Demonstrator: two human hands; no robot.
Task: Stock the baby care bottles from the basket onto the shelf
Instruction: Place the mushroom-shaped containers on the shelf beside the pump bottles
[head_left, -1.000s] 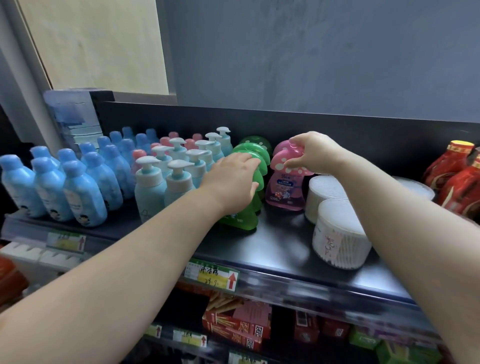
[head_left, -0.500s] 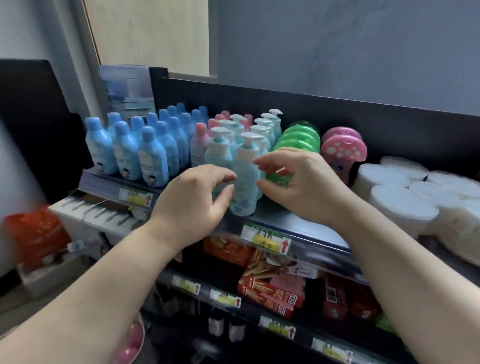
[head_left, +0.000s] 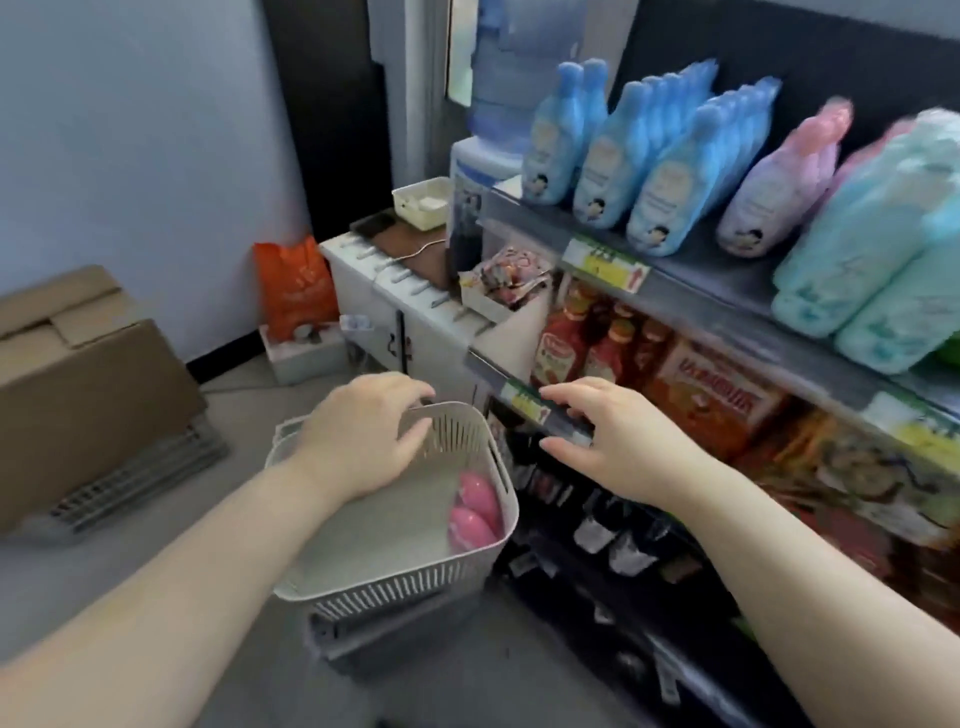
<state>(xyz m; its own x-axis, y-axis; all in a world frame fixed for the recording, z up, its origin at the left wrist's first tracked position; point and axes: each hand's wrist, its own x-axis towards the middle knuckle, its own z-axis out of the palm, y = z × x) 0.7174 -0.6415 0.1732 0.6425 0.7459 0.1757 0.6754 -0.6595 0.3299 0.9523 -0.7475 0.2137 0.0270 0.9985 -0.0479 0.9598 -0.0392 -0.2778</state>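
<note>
1. Left hand (head_left: 363, 436): yours, lower centre of the frame, over the far left part of the basket. The fingers are loosely curved, a little apart, and hold nothing. Their tips lie close to the far rim, but the blur hides whether they touch it.
2. Right hand (head_left: 618, 441): yours, centre of the frame, just right of the basket and in front of a lower shelf edge. The fingers are spread and stretched toward the left, with the thumb below them, and they hold nothing.
3. Basket (head_left: 384, 592): pale, with slatted walls, standing on the floor at lower centre at the foot of the shelving.
4. Pink bottles (head_left: 475, 512): two, lying inside the basket against its right wall, one just beyond the other. Details are blurred.
5. Shelf (head_left: 727, 306): the dark top tier, upper right of the frame, with a yellow-and-green price label (head_left: 605, 262) on its front edge.
6. Blue bottles (head_left: 660, 171): upright in rows at the shelf's left end.
7. Lilac bottles (head_left: 779, 182): pink caps, in a row just right of the blue ones.
8. Teal bottles (head_left: 872, 260): at the right edge of the frame and heavily blurred.
9. Red sauce bottles (head_left: 566, 338): on the tier below, centre right.
10. Cardboard box (head_left: 88, 374): on the floor at the left edge of the frame.
11. Orange bag (head_left: 296, 286): against the wall, left of centre.
</note>
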